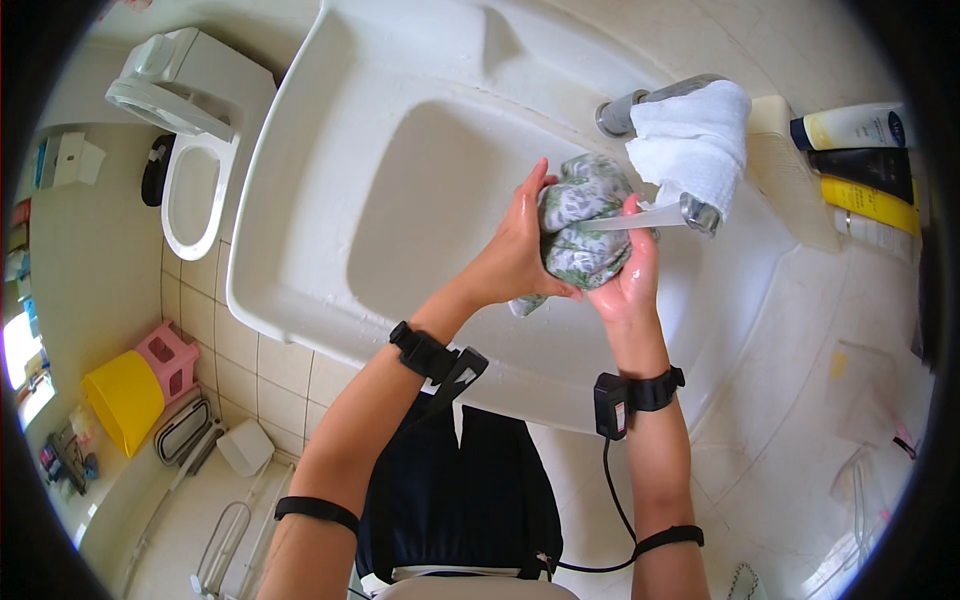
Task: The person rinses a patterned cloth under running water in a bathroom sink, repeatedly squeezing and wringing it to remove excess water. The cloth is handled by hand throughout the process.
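Observation:
Both of my hands grip a wet, bunched-up patterned cloth point(589, 259) in white, green and grey. My left hand point(514, 251) presses it from the left, thumb underneath. My right hand point(636, 270) cups it from the right and below, and its skin glistens with water. From the mouth of a metal faucet point(701, 214) a stream of water point(637, 220) runs onto the cloth. A white towel point(690, 142) is wrapped about the faucet. Below the hands lies the white basin of a bathtub point(420, 202); a corner of the cloth hangs down toward it.
Tubes point(855, 127) and bottles line a ledge at the right, beside a cream plastic basket point(795, 180). A white toilet point(196, 191) stands left of the tub. On the left floor are a yellow bin point(127, 397) and a pink stool point(171, 360). A black cable point(611, 480) hangs from my right wrist strap.

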Available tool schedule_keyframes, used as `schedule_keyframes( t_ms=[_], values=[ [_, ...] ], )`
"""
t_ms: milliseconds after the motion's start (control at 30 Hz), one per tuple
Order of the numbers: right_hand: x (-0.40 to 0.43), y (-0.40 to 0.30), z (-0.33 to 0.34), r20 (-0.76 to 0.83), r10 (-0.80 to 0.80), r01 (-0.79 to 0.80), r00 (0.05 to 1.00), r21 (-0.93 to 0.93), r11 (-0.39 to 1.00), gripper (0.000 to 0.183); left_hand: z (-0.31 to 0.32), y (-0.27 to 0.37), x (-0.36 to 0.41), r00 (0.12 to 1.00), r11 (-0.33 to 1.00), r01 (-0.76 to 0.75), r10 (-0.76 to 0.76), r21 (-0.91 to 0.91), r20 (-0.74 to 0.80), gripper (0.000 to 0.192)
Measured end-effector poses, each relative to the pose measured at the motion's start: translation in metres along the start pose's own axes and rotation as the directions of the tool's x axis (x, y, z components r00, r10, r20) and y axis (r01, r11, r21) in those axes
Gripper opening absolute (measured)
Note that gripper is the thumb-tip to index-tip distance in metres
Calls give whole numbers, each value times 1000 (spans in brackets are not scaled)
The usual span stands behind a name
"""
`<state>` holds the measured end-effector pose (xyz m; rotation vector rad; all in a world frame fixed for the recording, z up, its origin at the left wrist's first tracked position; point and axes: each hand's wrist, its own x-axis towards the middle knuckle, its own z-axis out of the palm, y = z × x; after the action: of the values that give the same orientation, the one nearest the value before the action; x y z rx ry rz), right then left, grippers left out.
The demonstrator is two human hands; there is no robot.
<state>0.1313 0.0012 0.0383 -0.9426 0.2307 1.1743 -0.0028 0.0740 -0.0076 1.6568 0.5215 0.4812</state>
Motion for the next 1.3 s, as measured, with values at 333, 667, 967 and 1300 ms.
schedule_keyframes(
  t_ms=[333,667,967,1300],
  values=[
    [-5,-11,-33,119,-9,8,993,8,1000,54,-9,14,14,998,999,46,-46,-5,-51,78],
    [-10,-8,-38,-72,491,-485,868,90,870,83,-11,16,6,951,694,-182,305,696,-57,49],
    [20,23,-32,-29,145,-147,989,-295,944,31,-8,19,-45,911,491,-392,327,778,253,51],
    [27,25,-51,152,139,-143,979,17,990,32,-22,8,-18,762,905,334,-423,-262,-490,60]
  ],
)
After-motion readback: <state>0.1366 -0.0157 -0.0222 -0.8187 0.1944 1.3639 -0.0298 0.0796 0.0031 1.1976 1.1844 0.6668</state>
